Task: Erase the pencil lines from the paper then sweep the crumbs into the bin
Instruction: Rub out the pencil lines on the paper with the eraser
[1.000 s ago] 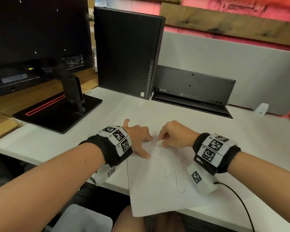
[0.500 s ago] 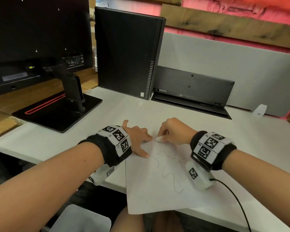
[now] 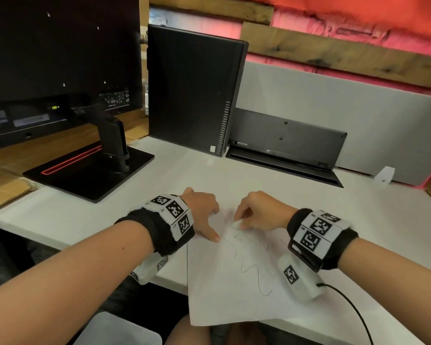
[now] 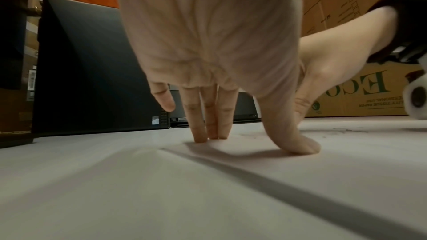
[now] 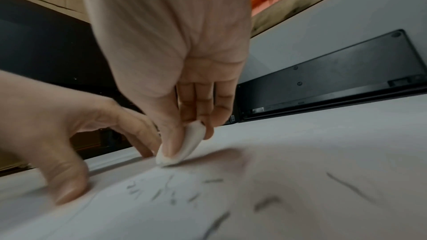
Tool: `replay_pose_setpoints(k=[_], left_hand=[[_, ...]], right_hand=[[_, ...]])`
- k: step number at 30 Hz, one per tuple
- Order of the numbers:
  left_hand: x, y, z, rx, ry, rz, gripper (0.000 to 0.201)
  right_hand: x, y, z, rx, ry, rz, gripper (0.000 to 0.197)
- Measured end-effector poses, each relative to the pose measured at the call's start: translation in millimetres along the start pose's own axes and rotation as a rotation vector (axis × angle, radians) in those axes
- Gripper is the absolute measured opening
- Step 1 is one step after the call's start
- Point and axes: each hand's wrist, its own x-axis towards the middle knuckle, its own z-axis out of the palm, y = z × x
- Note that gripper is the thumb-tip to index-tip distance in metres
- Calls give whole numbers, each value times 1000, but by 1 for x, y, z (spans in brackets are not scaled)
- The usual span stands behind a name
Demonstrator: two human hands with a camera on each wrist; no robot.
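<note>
Eraser (image 3: 237, 224) nearer | right grip (image 3: 260, 212) pinching it | left (image 3: 204, 210) flat on paper (image 3: 234, 295) | white desk (image 3: 371, 220)

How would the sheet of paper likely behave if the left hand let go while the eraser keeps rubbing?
The paper looks thin and floppy, its near edge overhanging the desk, so it would probably slide or wrinkle under the eraser. The left hand pressing it suggests so.

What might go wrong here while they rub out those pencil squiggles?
The paper hangs over the desk edge, and the left hand pins only its far corner, so hard rubbing with the eraser could crease or tear it. Crumbs lying by the eraser might smear, or fall off the edge and miss the bin below.
</note>
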Motion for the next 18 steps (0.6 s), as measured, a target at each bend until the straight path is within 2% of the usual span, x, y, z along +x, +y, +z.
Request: replay_pose_setpoints(k=[3, 7, 14, 18], left_hand=[[-5, -2, 3, -6, -27, -17, 79], [-9, -1, 5, 8, -87, -41, 82], [-9, 0, 5, -14, -77, -26, 69], [-11, 1, 5, 22, -86, -36, 80]], right_hand=[[15, -1, -5, -36, 40, 31, 21], [25, -8, -3, -89, 13, 45, 21], [0, -22, 5, -53, -67, -110, 18], [17, -16, -6, -82, 17, -48, 20]])
